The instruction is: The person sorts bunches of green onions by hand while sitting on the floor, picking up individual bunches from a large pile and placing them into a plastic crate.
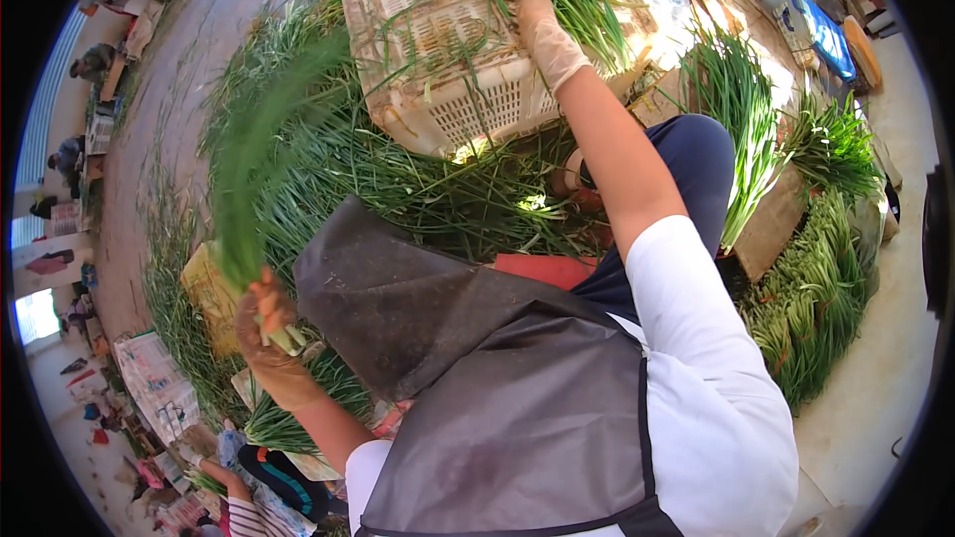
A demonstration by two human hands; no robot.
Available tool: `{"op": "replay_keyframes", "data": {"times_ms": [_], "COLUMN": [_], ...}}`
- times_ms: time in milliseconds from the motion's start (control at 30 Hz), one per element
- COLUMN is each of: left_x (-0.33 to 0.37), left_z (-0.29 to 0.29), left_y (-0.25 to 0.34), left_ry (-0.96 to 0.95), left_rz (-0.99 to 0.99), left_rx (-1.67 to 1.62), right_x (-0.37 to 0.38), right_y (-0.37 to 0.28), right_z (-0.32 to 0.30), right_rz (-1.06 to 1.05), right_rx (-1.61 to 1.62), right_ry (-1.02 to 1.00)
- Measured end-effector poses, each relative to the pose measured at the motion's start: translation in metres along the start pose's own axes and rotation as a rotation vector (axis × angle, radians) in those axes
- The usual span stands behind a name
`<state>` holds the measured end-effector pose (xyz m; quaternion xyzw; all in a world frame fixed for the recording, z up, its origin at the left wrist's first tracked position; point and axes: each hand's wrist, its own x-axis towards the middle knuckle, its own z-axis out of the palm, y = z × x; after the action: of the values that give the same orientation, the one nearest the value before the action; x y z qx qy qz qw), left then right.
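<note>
My left hand (265, 338), in a thin translucent glove, is closed round the base of a bunch of chives (244, 199). Orange shows at the bunch's lower end, perhaps a band or the fingertips; the leaves sweep upward, blurred by motion. On the far side, my gloved right hand (537, 28) reaches over an upturned cream plastic crate (438, 50). Its fingers are bent in on chives (572, 0) lying across the crate's top; the fingertips are partly hidden among the leaves. My dark apron (537, 418) covers my lap between the arms.
Loose chives (328, 159) lie heaped around the crate. Upright chives (731, 119) and tied bundles (811, 308) stand at right, near a blue container (824, 35). A yellow crate (211, 293) sits left. Another person's striped sleeve (254, 519) shows at lower left.
</note>
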<state>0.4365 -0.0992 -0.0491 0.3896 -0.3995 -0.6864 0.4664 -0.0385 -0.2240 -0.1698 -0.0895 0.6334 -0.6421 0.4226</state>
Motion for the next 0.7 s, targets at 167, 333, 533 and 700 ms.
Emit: {"op": "replay_keyframes", "data": {"times_ms": [167, 333, 533, 700], "left_x": [0.032, 0.126, 0.153, 0.132], "left_z": [0.076, 0.154, 0.151, 0.14], "left_y": [-0.026, -0.103, -0.225, -0.215], "left_ry": [-0.03, -0.253, -0.196, -0.114], "left_rz": [0.478, -0.258, -0.673, -0.766], "left_rx": [0.542, -0.094, -0.129, 0.008], "right_x": [-0.074, -0.148, -0.164, -0.163], "right_y": [-0.003, 0.062, 0.118, 0.109], "right_z": [-0.004, -0.009, -0.046, -0.051], "right_rz": [-0.262, -0.236, 0.016, 0.231], "right_rx": [0.021, 0.125, 0.246, 0.338], "right_ry": [-0.2, -0.265, -0.17, -0.444]}}
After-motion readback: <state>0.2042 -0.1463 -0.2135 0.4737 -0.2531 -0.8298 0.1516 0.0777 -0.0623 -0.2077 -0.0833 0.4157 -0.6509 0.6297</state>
